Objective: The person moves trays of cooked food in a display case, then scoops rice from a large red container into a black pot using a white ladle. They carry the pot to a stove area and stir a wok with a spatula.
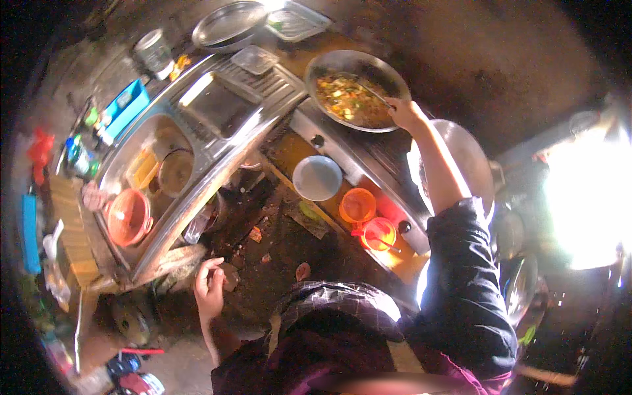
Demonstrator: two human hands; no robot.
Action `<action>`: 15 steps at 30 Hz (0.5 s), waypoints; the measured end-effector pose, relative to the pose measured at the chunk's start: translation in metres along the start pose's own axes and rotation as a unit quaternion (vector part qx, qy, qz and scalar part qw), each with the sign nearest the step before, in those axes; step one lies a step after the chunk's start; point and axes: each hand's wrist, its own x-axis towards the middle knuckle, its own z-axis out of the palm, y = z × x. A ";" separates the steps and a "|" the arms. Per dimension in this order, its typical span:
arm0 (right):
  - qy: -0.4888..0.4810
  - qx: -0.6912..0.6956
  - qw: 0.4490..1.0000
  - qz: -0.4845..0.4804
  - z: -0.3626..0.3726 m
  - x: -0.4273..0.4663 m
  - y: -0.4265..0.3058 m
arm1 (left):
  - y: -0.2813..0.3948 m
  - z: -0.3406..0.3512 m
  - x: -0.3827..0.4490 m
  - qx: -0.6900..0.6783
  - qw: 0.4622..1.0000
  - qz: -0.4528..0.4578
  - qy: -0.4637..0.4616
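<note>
My right hand [403,113] reaches over the rim of a large metal wok [363,61] and grips the handle of a metal spoon or ladle [373,92]. The utensil's far end dips into chopped, mixed-colour food [340,96], so its head is hidden. The wok sits on a gas stove [355,143] with control knobs on its front. My left hand [210,286] hangs in the air near the sink counter's front corner, fingers loosely curled and apart, holding nothing.
A pale bowl [317,177] and two orange containers [357,205] stand along the stove's front. To the left, a steel sink [148,143] holds a coral-coloured colander or basin [129,217] and a yellow container [143,169]. A second large pan [459,148] lies beyond my right forearm.
</note>
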 end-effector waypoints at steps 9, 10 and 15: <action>0.197 0.361 0.897 0.163 -0.007 -0.179 -0.072 | 0.021 0.094 0.060 -0.027 0.964 0.143 -0.221; 0.171 0.426 0.863 0.210 -0.005 -0.198 -0.071 | 0.029 0.102 0.063 -0.032 0.951 0.181 -0.248; 0.134 0.721 0.583 0.349 -0.025 -0.321 -0.046 | 0.056 0.125 0.031 0.012 0.942 0.212 -0.260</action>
